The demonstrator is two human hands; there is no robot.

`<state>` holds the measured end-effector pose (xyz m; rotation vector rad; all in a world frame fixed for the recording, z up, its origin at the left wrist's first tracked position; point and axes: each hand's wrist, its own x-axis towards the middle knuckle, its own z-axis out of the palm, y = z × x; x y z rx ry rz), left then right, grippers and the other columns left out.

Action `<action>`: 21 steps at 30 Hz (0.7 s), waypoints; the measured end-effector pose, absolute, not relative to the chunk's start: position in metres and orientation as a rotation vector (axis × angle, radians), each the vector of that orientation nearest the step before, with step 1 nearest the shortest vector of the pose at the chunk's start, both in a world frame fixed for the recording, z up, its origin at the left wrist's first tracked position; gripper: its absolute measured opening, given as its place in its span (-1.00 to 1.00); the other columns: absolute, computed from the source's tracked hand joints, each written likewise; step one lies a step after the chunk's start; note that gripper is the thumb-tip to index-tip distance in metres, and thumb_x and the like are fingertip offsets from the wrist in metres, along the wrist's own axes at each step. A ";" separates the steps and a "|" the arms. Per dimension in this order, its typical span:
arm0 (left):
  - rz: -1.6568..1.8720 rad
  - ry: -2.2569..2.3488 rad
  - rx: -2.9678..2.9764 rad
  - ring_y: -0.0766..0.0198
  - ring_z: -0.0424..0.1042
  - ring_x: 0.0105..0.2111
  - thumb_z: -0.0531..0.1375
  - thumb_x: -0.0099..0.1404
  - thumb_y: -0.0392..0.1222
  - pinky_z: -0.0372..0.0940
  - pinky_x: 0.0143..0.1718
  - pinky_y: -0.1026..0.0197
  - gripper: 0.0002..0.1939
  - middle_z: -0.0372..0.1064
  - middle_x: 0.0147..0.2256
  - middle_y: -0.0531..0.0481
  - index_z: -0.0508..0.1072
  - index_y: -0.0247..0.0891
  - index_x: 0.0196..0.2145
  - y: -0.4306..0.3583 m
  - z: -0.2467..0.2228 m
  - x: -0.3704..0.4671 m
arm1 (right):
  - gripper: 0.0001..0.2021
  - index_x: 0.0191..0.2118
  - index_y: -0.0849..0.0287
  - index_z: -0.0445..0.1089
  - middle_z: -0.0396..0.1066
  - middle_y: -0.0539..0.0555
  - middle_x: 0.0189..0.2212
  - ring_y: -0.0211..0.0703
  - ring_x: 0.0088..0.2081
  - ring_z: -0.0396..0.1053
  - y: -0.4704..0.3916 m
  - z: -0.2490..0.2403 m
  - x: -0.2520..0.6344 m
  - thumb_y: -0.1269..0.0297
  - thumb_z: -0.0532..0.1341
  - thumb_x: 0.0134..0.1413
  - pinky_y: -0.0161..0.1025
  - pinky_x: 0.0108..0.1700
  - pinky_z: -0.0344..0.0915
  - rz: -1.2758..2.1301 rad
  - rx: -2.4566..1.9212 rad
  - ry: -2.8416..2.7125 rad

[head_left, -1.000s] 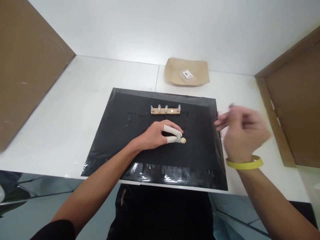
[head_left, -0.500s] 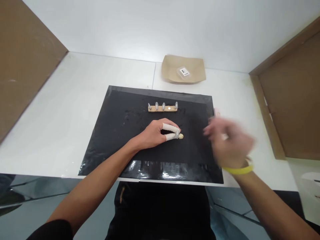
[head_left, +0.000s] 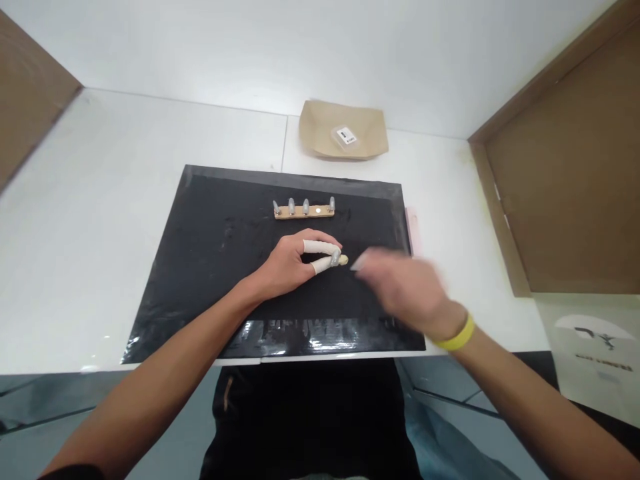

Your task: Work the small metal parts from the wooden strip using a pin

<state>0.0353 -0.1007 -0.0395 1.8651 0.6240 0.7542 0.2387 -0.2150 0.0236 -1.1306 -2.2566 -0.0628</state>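
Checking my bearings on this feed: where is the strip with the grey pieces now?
In the head view, the strip lies slightly left of picture centre, on the black mat, just beyond the left hand and nearer than the brown tray.

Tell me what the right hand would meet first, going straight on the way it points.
Probably the cream-coloured tip poking out past the grey piece in the left hand; the right hand is blurred and depth is unclear, so it might pass above.
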 end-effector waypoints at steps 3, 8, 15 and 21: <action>0.757 0.610 1.878 0.21 0.58 -0.09 0.35 0.33 -0.23 0.44 0.03 0.16 -0.88 0.61 -0.11 -0.06 0.69 -0.17 -0.18 -0.102 -0.038 0.036 | -0.83 -0.08 0.20 0.52 0.58 -0.02 -0.37 -0.29 -0.41 0.51 -0.212 0.024 0.247 0.37 0.15 0.43 -0.34 -0.39 0.49 -0.003 -0.874 -2.406; 0.749 0.605 1.847 0.23 0.60 -0.14 0.35 0.34 -0.23 0.46 -0.03 0.19 -0.89 0.61 -0.14 -0.06 0.69 -0.18 -0.20 -0.102 -0.037 0.035 | -0.81 -0.06 0.17 0.51 0.53 -0.02 -0.45 -0.26 -0.50 0.44 -0.209 0.025 0.253 0.47 0.15 0.38 -0.30 -0.49 0.43 0.012 -0.857 -2.451; 0.748 0.588 1.827 0.24 0.59 -0.12 0.34 0.35 -0.23 0.45 0.00 0.21 -0.91 0.61 -0.11 -0.06 0.68 -0.19 -0.21 -0.102 -0.033 0.036 | -0.82 -0.07 0.22 0.50 0.56 0.03 -0.40 -0.22 -0.47 0.47 -0.206 0.025 0.257 0.49 0.15 0.37 -0.29 -0.52 0.41 -0.065 -0.834 -2.436; 0.743 0.602 1.845 0.24 0.59 -0.11 0.33 0.35 -0.24 0.46 -0.02 0.21 -0.90 0.60 -0.09 -0.07 0.68 -0.20 -0.21 -0.103 -0.033 0.036 | -0.77 -0.12 0.15 0.52 0.56 0.02 -0.39 -0.21 -0.43 0.48 -0.205 0.022 0.254 0.45 0.10 0.39 -0.28 -0.45 0.44 -0.116 -0.802 -2.538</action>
